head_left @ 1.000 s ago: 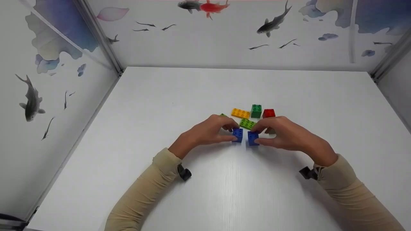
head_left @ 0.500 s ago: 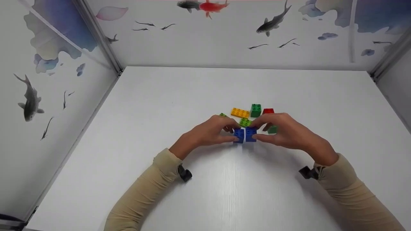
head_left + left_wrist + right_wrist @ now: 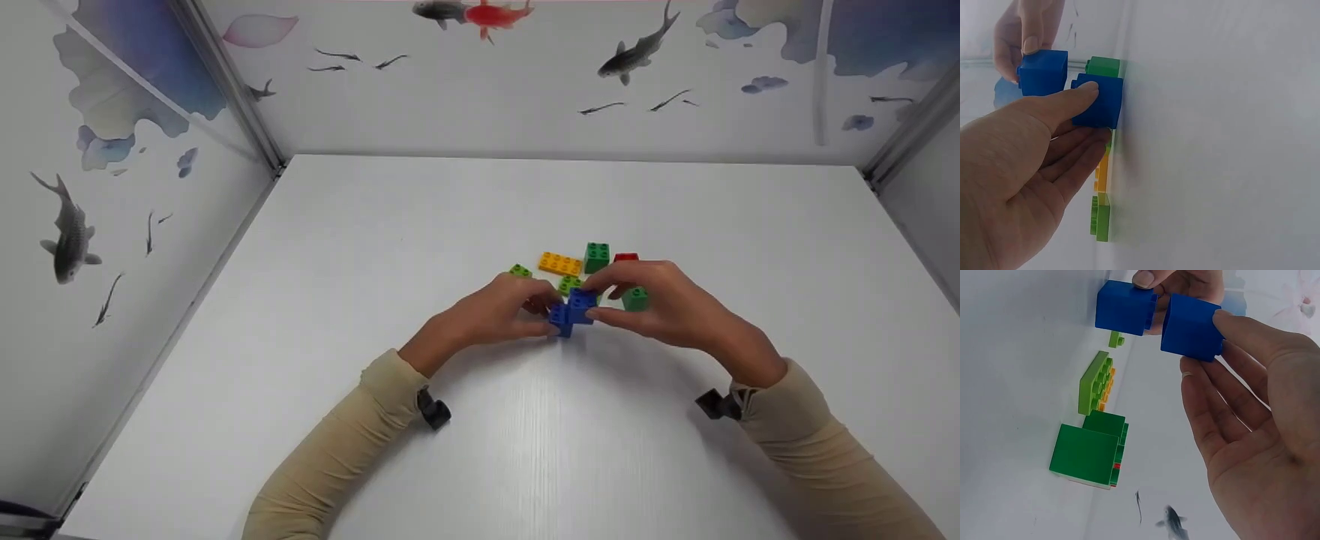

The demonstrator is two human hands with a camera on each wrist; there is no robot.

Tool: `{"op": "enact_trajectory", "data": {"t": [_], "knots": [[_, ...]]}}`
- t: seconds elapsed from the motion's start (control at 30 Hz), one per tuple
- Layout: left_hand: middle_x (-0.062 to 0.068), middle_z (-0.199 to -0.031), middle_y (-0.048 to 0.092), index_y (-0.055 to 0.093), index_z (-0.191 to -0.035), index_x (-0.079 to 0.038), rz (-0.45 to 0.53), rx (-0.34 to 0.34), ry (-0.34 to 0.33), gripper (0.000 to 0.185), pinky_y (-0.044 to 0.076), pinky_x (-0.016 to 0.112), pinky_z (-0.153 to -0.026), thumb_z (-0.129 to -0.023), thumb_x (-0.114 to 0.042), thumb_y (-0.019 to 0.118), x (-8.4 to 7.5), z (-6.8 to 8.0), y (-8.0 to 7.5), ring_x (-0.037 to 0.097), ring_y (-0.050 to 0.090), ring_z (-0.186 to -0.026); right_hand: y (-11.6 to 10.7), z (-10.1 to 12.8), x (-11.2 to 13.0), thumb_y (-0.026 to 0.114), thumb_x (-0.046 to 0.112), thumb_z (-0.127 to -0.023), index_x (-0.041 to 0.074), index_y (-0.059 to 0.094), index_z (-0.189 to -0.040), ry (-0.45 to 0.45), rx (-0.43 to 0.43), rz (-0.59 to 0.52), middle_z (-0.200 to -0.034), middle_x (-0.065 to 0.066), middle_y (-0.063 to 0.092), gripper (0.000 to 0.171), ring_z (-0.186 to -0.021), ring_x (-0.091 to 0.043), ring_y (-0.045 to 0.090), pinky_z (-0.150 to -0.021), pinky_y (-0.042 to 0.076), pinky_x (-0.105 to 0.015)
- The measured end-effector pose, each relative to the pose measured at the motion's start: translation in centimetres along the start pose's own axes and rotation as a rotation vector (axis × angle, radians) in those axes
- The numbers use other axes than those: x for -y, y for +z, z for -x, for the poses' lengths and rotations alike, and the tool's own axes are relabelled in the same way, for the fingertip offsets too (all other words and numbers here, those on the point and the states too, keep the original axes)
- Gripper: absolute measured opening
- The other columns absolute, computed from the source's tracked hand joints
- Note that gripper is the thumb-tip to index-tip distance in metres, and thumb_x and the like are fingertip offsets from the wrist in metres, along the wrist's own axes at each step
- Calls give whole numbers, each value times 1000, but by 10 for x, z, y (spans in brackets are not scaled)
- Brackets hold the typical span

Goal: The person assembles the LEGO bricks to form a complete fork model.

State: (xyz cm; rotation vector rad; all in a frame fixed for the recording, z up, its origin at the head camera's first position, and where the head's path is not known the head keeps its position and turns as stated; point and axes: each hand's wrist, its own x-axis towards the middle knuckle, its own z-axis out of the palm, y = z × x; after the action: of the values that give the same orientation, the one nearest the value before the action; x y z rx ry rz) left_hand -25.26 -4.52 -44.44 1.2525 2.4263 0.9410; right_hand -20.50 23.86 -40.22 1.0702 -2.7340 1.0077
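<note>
blocks have shifted: the right hand point(image 3: 667, 304) has lifted its blue block point(image 3: 582, 306) from beside the left hand point(image 3: 491, 311)'s blue block point(image 3: 559, 321) to partly over it at frame centre, so stacking looks near. each hand pinches one. behind them sit three dark green, two lime, one yellow, one red, on the white table point(image 3: 480, 210).
</note>
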Motion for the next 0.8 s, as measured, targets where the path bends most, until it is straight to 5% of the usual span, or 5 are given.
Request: {"op": "enact_trajectory", "data": {"t": [0.17,0.37,0.8], "knots": [[4,-123,78,71,-129,-8,1,-4,-11,36,60,21,-99,-99,-23,82,0,-1,4,11,75,-110,1,0,0,90,17,-91,18,78,-124,-15,-11,-16,-119,7,80,35,-103,-13,75,-90,65,-30],[4,-123,78,71,-127,-8,-25,-16,-4,36,59,21,-99,-98,-26,83,-2,-2,8,11,74,-109,4,-1,0,90,17,-90,20,78,-124,-1,-5,-27,-118,7,80,35,-104,-24,77,-90,66,-37],[3,-123,78,70,-129,-9,-40,-26,-18,39,59,20,-98,-98,-29,84,-3,-2,10,10,73,-108,10,-1,-2,90,17,-90,17,79,-124,-6,-25,-13,-119,4,81,35,-100,-18,77,-86,67,-49]]}}
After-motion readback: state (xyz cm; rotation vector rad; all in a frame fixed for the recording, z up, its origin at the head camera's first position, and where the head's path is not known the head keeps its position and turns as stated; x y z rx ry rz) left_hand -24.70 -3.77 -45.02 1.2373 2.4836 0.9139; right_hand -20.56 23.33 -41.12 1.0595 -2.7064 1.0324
